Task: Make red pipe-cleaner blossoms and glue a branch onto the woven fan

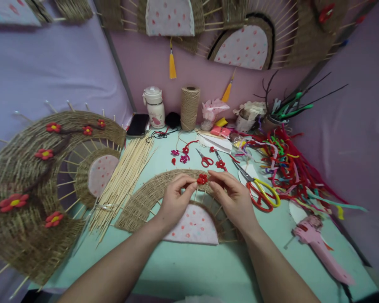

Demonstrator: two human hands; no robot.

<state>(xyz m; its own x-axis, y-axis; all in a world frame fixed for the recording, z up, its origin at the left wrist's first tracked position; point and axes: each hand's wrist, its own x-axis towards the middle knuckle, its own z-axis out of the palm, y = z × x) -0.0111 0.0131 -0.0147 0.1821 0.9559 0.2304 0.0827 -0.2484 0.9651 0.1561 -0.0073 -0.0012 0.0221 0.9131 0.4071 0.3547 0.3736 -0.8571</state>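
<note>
A small red flower (202, 179), apparently bent from pipe cleaner, is between my two hands above a woven half-ring fan (145, 195). My left hand (177, 195) pinches the flower's left side between thumb and forefinger. On its right side, the thumb and forefinger of my right hand (230, 194) close in at the petals; their exact contact is hard to see. Under my wrists lies the fan's white, red-spotted half-round centre (192, 225), and thin sticks radiate from it. A second red flower (220, 164) and purple flowers (183, 158) lie behind the fan.
Yellow-and-red scissors (262, 193) and small red scissors (205, 160) lie beyond my hands. Pipe cleaners (278, 160) pile up at right, near a pink glue gun (322, 248). Thin sticks (123, 176) and a flowered fan (28, 168) occupy the left. A twine spool (190, 109) stands behind.
</note>
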